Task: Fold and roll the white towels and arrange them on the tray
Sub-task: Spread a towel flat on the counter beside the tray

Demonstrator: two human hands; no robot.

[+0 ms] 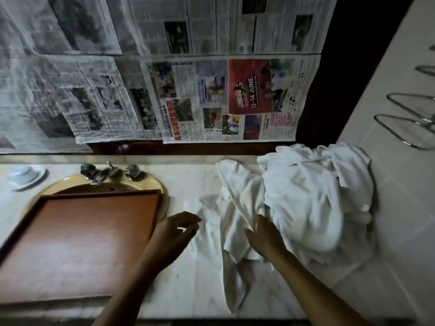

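A person's left hand [179, 228] and right hand [263, 236] are reaching over a pale stone bench [188, 278] in the lower middle of the frame, where a crumpled white towel [235, 208] is lying, its near end hanging over the bench's front edge. The right hand is resting on the towel with its fingers [259, 222] held straight and close together, the thumb set apart and the tips touching a raised fold. The left hand is hovering at the towel's left edge with its fingers loosely curved; motion blur is making it impossible to tell whether they are pinching the cloth. A heap of more white towels [313, 196] is sitting just right of the hands, touching the spread one. A brown wooden tray [82, 238] is lying across the yellowish sink [153, 184] at lower left, below the tap [109, 171]. Newspaper sheets [211, 97] are covering the surface behind the bench.
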